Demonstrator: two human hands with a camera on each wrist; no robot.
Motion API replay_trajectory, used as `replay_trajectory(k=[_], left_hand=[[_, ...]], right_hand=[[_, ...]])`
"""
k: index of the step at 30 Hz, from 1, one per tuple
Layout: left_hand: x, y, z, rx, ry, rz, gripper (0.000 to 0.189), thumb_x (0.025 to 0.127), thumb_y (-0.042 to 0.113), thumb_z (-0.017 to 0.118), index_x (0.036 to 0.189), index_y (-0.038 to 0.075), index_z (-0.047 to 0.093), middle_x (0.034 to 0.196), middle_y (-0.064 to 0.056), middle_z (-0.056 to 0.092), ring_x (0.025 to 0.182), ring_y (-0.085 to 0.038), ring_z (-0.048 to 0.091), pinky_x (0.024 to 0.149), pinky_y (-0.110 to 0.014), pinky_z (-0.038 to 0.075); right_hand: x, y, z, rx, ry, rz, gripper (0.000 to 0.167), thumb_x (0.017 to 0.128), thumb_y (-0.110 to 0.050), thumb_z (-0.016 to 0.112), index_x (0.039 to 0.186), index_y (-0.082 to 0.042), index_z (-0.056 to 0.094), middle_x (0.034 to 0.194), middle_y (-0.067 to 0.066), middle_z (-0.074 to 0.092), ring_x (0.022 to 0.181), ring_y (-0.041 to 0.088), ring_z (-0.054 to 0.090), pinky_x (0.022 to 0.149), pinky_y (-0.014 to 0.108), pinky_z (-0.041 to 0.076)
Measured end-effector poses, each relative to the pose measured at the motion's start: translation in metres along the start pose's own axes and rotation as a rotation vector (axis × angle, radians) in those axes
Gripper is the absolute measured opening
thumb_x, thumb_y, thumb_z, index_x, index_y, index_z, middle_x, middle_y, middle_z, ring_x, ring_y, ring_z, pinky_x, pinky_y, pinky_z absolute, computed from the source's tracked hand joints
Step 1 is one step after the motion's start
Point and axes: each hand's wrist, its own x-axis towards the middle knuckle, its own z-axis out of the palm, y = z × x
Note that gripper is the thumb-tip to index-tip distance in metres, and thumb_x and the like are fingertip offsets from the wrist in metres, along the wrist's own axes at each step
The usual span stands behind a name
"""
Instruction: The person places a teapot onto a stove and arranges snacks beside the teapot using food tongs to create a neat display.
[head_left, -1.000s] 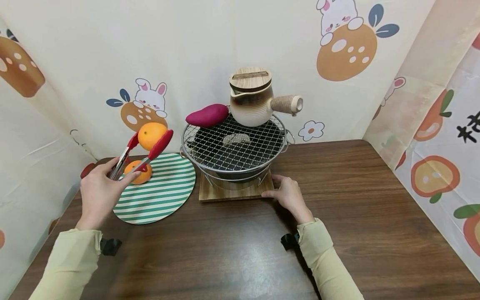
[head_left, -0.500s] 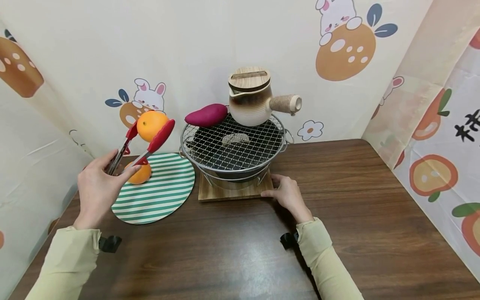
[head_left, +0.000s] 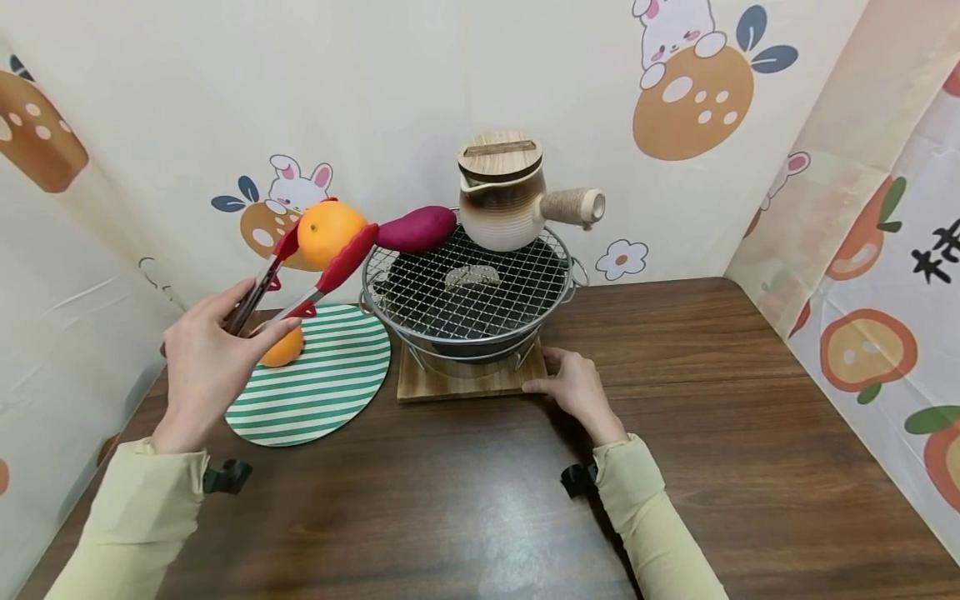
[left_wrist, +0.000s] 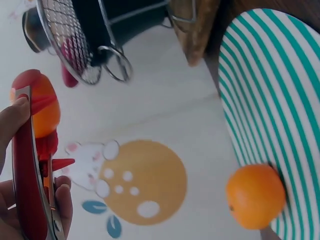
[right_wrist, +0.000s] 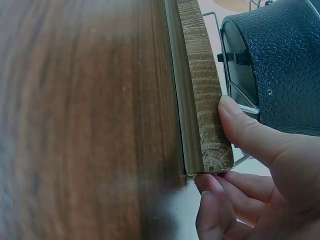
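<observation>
orange (head_left: 331, 234) held in tongs (head_left: 347, 260), upper left of head view
tongs are gripped by curled left hand (head_left: 210, 358), board (head_left: 431, 387) pinched by right hand (head_left: 581, 390); likely firm and slippery, orange is best clasped mid-girth.

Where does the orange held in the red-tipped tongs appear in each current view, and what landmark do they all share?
Head: held orange, left of centre, upper half.
Left wrist: held orange near the left edge, above mid-height; the second orange is at lower right.
Right wrist: not in it.
Shared landmark: the wooden board, below centre in head; at the top, right of centre, in left wrist; right of centre in right wrist.
</observation>
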Motion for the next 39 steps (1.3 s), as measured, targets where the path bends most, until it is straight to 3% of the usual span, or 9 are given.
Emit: replay_trajectory(k=[4,10,13,23,28,32,39], left_hand=[[0.001,0.014,0.001,-0.016,-0.018,0.044,0.065,0.08,0.036,0.078,0.136,0.011,0.056,0.115,-0.022,0.067,0.091,-0.03,0.055,0.067,-0.025,0.038],[0.003,0.031,0.003,-0.014,-0.027,0.133,0.065,0.077,0.033,0.081,0.133,0.01,0.059,0.105,-0.02,0.069,0.084,-0.028,0.056,0.064,-0.024,0.036],[0.004,0.037,0.005,-0.009,-0.028,0.164,0.067,0.075,0.033,0.083,0.133,0.009,0.059,0.108,-0.02,0.069,0.081,-0.027,0.056,0.061,-0.022,0.035],[0.01,0.054,0.008,0.0,-0.103,0.167,0.069,0.075,0.038,0.082,0.133,0.009,0.059,0.109,-0.019,0.068,0.085,-0.026,0.057,0.061,-0.02,0.04],[0.013,0.061,0.01,0.002,-0.152,0.177,0.069,0.076,0.04,0.081,0.133,0.009,0.059,0.116,-0.019,0.066,0.094,-0.03,0.058,0.068,-0.031,0.048],[0.016,0.066,0.009,0.013,-0.182,0.196,0.067,0.076,0.038,0.081,0.132,0.008,0.059,0.115,-0.019,0.067,0.094,-0.03,0.058,0.071,-0.038,0.046],[0.022,0.075,0.006,0.073,-0.272,0.18,0.071,0.076,0.046,0.079,0.132,0.008,0.059,0.112,-0.018,0.067,0.091,-0.029,0.057,0.067,-0.034,0.044]], right_hand=[[0.0,0.0,0.0,0.002,0.0,0.003,0.07,0.073,-0.031,0.083,0.13,-0.001,0.058,0.127,0.017,0.064,0.117,0.036,0.06,0.097,0.05,0.046],[0.001,0.0,0.001,-0.001,0.002,0.003,0.069,0.072,-0.031,0.083,0.131,-0.002,0.059,0.125,0.016,0.066,0.115,0.035,0.062,0.096,0.049,0.047],[0.001,0.001,0.001,-0.002,0.005,-0.001,0.069,0.072,-0.032,0.084,0.13,-0.003,0.059,0.126,0.015,0.066,0.115,0.035,0.061,0.097,0.05,0.046],[0.0,0.001,0.001,-0.01,0.012,0.0,0.07,0.071,-0.032,0.084,0.13,-0.003,0.06,0.125,0.015,0.066,0.115,0.036,0.061,0.097,0.05,0.046],[0.0,0.002,0.001,-0.004,0.012,0.003,0.07,0.071,-0.032,0.084,0.13,-0.003,0.059,0.126,0.015,0.065,0.116,0.036,0.061,0.097,0.05,0.046],[0.0,0.001,0.001,-0.003,0.015,0.007,0.07,0.071,-0.032,0.084,0.129,-0.003,0.06,0.124,0.016,0.066,0.113,0.035,0.062,0.095,0.05,0.047],[0.0,0.001,0.0,0.0,0.011,0.006,0.069,0.071,-0.032,0.084,0.129,-0.003,0.06,0.124,0.016,0.066,0.113,0.035,0.062,0.096,0.049,0.047]])
